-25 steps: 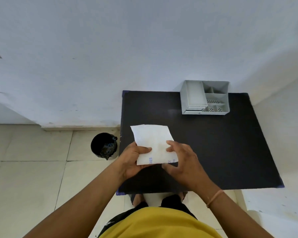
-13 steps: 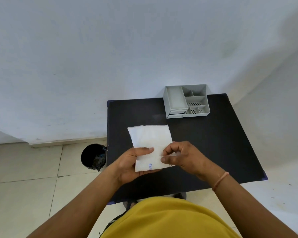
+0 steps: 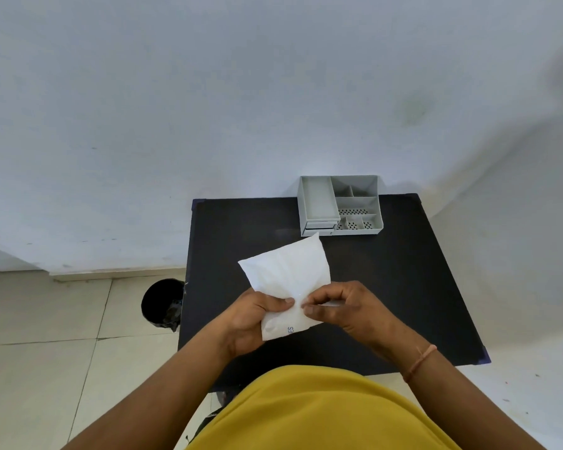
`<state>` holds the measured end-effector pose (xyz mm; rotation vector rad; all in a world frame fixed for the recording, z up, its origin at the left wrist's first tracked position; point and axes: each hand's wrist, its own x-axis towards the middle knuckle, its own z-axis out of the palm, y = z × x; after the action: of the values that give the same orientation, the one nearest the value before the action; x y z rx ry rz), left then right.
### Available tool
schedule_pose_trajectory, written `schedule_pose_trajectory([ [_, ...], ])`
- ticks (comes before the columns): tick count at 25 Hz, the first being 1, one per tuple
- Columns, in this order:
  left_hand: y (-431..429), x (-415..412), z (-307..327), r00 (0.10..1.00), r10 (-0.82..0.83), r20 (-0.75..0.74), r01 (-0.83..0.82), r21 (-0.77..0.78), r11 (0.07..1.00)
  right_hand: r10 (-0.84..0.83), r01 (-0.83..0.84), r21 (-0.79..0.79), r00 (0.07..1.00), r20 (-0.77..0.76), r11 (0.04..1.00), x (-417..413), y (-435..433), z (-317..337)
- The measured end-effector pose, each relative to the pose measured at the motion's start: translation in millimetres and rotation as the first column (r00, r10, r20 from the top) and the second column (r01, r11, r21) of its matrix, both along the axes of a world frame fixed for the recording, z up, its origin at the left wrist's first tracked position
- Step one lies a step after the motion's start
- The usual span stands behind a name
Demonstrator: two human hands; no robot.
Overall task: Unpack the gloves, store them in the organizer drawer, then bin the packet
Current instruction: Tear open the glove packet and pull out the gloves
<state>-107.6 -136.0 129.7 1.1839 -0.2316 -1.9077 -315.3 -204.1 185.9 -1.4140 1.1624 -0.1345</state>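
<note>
Packet (image 3: 286, 274) now tilted, thumbs closer together

Blue letters, partly hidden, unreadable, on white packet (image 3: 288, 280)

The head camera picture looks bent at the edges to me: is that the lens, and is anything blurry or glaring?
Head view: wide-angle lens, so the wall lines and the table edges bow and splay outward; light is soft and even, without hard shadows; the packet is bright white, its print only partly readable; the left hand and right hand look sharp; the bin interior is too dark to read.
</note>
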Motion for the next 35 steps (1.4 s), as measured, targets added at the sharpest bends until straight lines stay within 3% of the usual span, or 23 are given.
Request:
schedule_pose_trajectory([
  [3,-4,-4,3,0.999,0.001,0.036,0.0,-0.032,0.999,-0.018,0.015,0.055,0.998,0.053,0.998,-9,-4,4],
  [8,-4,-13,11,0.983,0.023,0.182,-0.007,-0.086,0.996,-0.072,0.07,0.123,0.997,0.017,0.99,-5,-9,1],
  [12,-3,-8,8,0.992,0.066,0.112,-0.058,-0.069,0.996,-0.018,0.005,0.163,0.997,0.076,0.987,-5,-5,6],
  [14,-4,-3,8,0.995,0.037,0.09,-0.032,-0.053,0.998,0.066,-0.067,0.068,0.998,0.018,0.995,-5,-5,5],
  [17,-10,0,16,0.997,0.078,0.007,-0.078,0.134,0.988,0.153,-0.166,-0.162,0.984,-0.086,0.973,-3,-5,2],
  [20,-11,8,21,0.997,0.031,-0.074,-0.018,0.177,0.984,-0.036,0.005,-0.478,0.998,-0.055,0.878,-1,-5,3],
  [22,-8,12,21,0.996,-0.054,-0.07,0.066,0.187,0.98,-0.139,0.159,-0.527,0.987,0.078,0.835,1,-3,4],
  [23,-6,10,22,0.997,-0.075,-0.012,0.076,0.196,0.978,-0.187,0.232,-0.503,0.972,0.14,0.833,3,-2,6],
  [25,3,1,25,0.964,-0.041,0.262,0.004,0.141,0.99,-0.254,0.312,-0.465,0.95,0.184,0.829,5,-2,7],
  [27,8,-5,33,0.827,0.075,0.557,-0.045,-0.068,0.997,-0.277,0.318,-0.478,0.948,0.156,0.819,7,1,8],
  [28,9,-8,38,0.766,0.119,0.632,0.009,-0.196,0.981,-0.277,0.312,-0.49,0.95,0.145,0.814,6,2,7],
  [30,5,-12,52,0.694,0.134,0.707,0.173,-0.345,0.923,-0.267,0.29,-0.526,0.956,0.121,0.8,3,3,7],
  [32,-4,-18,62,0.618,0.091,0.781,0.326,-0.36,0.874,-0.231,0.226,-0.607,0.97,0.073,0.762,3,5,7],
  [35,-16,-19,74,0.68,-0.028,0.732,0.416,-0.354,0.838,-0.143,0.142,-0.686,0.988,0.056,0.713,4,5,11],
])
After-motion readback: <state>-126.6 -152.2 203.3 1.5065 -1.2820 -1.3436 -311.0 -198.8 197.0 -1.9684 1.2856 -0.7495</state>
